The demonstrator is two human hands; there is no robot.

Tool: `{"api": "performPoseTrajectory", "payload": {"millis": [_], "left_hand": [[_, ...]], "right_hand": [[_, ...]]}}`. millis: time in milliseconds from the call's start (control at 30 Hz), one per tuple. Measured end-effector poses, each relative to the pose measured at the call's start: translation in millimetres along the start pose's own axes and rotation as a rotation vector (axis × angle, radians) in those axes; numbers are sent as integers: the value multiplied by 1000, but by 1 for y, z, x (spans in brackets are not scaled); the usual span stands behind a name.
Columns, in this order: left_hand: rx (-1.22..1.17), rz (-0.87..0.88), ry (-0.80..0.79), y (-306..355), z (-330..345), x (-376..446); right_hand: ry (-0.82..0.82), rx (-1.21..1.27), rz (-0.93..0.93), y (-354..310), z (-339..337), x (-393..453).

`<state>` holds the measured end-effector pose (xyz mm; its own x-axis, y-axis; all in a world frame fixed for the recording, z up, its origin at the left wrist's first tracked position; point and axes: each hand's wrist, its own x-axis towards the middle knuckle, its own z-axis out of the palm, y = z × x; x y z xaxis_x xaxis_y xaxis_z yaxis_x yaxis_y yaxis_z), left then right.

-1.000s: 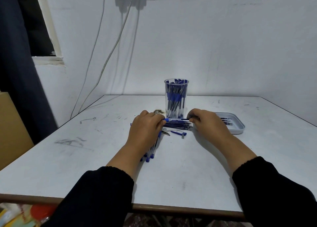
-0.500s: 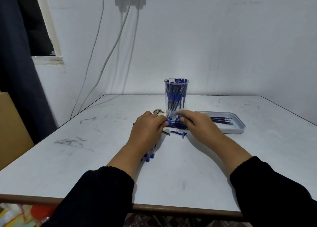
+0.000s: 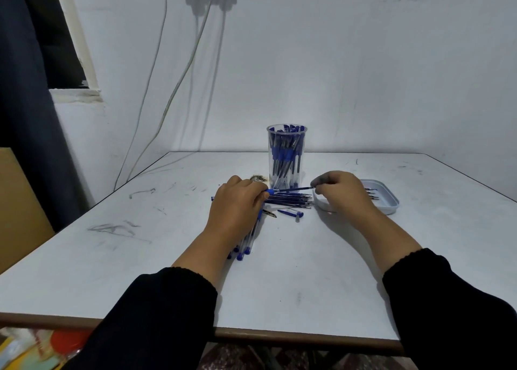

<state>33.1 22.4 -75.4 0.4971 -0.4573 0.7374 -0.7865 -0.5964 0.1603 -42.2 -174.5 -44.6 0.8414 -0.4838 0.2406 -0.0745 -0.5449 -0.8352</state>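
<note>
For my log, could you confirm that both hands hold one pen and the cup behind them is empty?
Not empty: in the head view the cup is full of pens. The left hand and right hand do hold one pen.

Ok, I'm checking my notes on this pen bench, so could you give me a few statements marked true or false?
The clear plastic cup stands upright, full of blue pens. True.
The right hand lies flat, holding nothing. False: it pinches a thin blue pen refill.
The pale oval plastic tray sits right of the cup. True.
The loose blue pen cap lies in the tray. False: it lies on the white table.
</note>
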Motion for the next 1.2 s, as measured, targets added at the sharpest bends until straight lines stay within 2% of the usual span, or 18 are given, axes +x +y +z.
{"api": "performPoseTrajectory", "payload": {"millis": [167, 400, 600, 733, 1033, 1100, 1200], "left_hand": [[-10, 42, -4, 0, 0, 0], [-37, 62, -3, 2, 0, 0], [-46, 97, -18, 4, 2, 1], [-44, 92, -21, 3, 2, 0], [-18, 76, -4, 2, 1, 0], [-22, 74, -7, 2, 1, 0], [-18, 73, -10, 1, 0, 0]], "right_hand": [[-79, 53, -34, 1, 7, -2], [-129, -188, -54, 2, 15, -2], [-175, -191, -87, 1, 22, -3], [-202, -65, -85, 0, 20, -5], [-267, -421, -113, 2, 13, -13], [-273, -375, -124, 2, 14, -12], [-189, -145, -69, -2, 13, -8]]}}
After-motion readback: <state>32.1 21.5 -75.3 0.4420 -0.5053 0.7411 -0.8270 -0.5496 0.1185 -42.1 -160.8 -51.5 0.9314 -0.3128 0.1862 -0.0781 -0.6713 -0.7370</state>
